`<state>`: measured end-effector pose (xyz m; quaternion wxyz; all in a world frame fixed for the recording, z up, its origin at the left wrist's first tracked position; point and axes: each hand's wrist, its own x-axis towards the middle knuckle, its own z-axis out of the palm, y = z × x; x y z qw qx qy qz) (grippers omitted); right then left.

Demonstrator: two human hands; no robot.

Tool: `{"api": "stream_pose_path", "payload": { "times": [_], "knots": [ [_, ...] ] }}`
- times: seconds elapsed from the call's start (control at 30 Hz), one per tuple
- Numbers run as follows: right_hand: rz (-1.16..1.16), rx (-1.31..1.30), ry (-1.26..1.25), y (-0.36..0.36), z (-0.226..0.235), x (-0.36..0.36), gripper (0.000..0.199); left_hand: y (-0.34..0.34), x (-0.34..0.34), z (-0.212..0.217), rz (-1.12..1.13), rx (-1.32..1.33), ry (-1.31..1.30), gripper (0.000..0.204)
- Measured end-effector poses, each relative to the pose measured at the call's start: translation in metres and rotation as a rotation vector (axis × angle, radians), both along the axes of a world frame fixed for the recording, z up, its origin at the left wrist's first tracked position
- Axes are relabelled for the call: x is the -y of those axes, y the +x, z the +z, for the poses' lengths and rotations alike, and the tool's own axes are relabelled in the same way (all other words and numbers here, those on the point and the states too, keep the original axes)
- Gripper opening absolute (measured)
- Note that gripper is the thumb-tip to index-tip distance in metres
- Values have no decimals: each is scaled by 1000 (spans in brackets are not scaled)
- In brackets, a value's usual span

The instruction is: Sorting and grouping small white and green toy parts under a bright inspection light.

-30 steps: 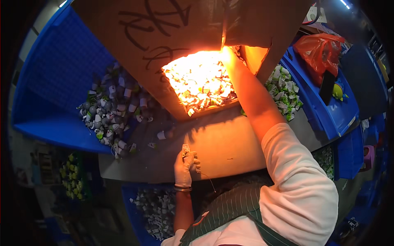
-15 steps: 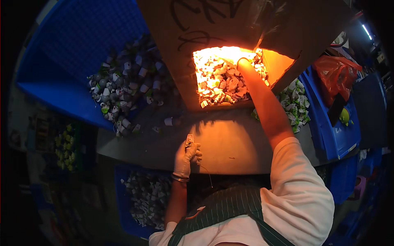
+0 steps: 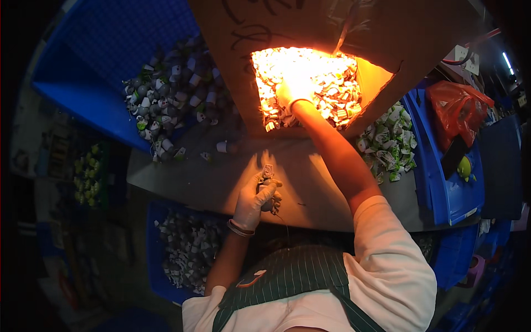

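Pale piece sits in the left hand, fingers curled, over bare tabletop. Between carton edges, glare hides the right hand's opening.

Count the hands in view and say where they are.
2: the left hand over the near side of the table, holding a small pale piece; the right hand inside the cardboard box, partly washed out by glare. No others show.
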<state>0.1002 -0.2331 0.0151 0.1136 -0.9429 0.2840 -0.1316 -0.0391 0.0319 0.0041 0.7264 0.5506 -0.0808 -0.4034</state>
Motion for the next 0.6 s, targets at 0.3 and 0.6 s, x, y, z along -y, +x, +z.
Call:
{"api": "stream_pose_path", "payload": {
  "times": [0.3,0.6],
  "knots": [
    [313,397,923,-114,23,-5,19,1,-3,3,4,-62,24,39],
    [408,402,1756,-182,-6,-58,22,-1,25,17,-45,13,133,41]
  ]
}}
